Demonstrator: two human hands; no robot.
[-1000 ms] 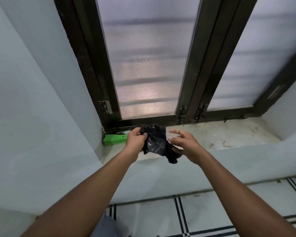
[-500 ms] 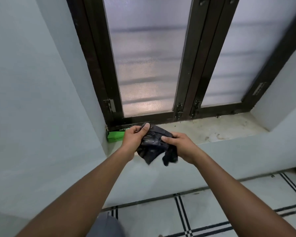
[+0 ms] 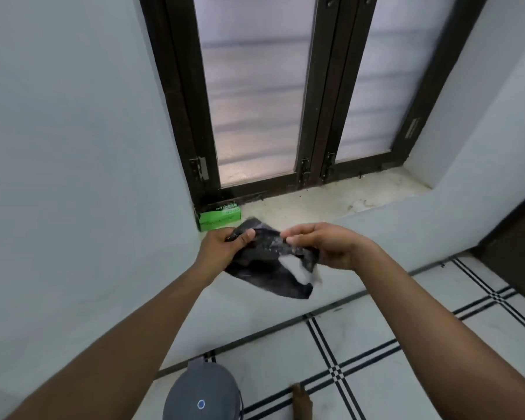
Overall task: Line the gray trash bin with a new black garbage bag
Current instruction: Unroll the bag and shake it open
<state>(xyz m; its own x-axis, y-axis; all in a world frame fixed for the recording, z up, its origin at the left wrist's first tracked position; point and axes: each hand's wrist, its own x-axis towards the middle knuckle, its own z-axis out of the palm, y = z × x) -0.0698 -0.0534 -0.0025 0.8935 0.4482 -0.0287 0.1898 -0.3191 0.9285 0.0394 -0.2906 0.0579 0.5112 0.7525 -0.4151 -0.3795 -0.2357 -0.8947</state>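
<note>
A folded black garbage bag (image 3: 269, 268) hangs between both hands in front of the window sill. My left hand (image 3: 222, 250) pinches its left edge with thumb on top. My right hand (image 3: 322, 247) pinches the upper right part, fingers curled. The bag is partly unfolded, its lower corner drooping toward the floor. The gray trash bin (image 3: 202, 392), lid closed with a round button on top, stands on the floor below my left forearm at the bottom edge of the view.
A green box of bags (image 3: 219, 218) lies on the stone window sill (image 3: 331, 201) in its left corner, under a dark-framed frosted window (image 3: 255, 95). White tiled floor (image 3: 391, 344) with black lines lies below. A dark door edge (image 3: 522, 247) is at right.
Both hands pulled the bag off the sill toward me and spread it wider. The view tilted down, bringing the gray bin into sight.
</note>
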